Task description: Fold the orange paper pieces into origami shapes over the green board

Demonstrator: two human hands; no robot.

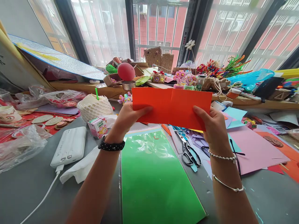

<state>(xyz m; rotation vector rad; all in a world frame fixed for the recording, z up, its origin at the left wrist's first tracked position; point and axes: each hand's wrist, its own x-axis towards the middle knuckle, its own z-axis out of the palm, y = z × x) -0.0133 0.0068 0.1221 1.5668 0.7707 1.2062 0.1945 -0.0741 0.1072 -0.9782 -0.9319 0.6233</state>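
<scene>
The fingers of both hands are hidden behind the orange paper point(171, 107), so only the thumbs show on its front, and the paper also blocks part of the clutter on the window ledge behind it. The lower edge of the green sheet point(154, 177) runs out of view at the bottom, and the white cable point(44, 197) leaves the picture at the lower left. Items under the crumpled plastic bags point(21, 146) at the left are hard to make out. Both forearms rise from the bottom edge and tilt inward, lifting the paper well above the grey table point(28, 183), with a black band on the left wrist and bracelets on the right. The left hand point(127, 119) is closed on the paper's left end, thumb pressed flat across the front near the lower corner. The right hand point(210, 124) pinches the right end the same way, thumb on the front. The paper is held level between them, facing the camera, with a vertical crease down its middle. Below it lies the green sheet in a clear sleeve, and just to its right rest scissors point(190, 152) on scraps of coloured paper, beside a pink sheet point(254, 149). A white power bank point(70, 146) and a small drink carton point(98, 127) sit near the left forearm.
</scene>
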